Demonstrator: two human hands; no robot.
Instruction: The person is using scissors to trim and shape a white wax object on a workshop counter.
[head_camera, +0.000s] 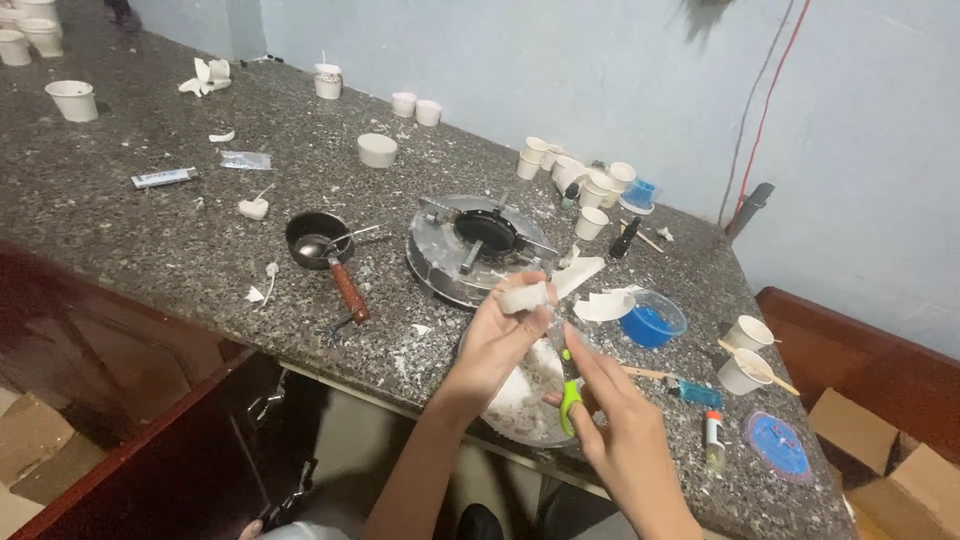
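Note:
My left hand (497, 341) holds a small white cylinder-shaped piece (524, 296) between its fingertips, above a round metal plate (520, 405) dusted with white scraps. My right hand (620, 425) grips green-handled scissors (568, 385), whose blades point up toward the white piece. Both hands hover over the front edge of the speckled stone counter (150, 230).
A round single-burner stove (475, 245) sits behind the hands, a small dark pan with a wooden handle (325, 250) to its left. A blue bowl (652, 322), a blue lid (777, 445), paper cups (745, 352) and a glue stick (714, 438) lie right. Several white cups (580, 180) line the wall.

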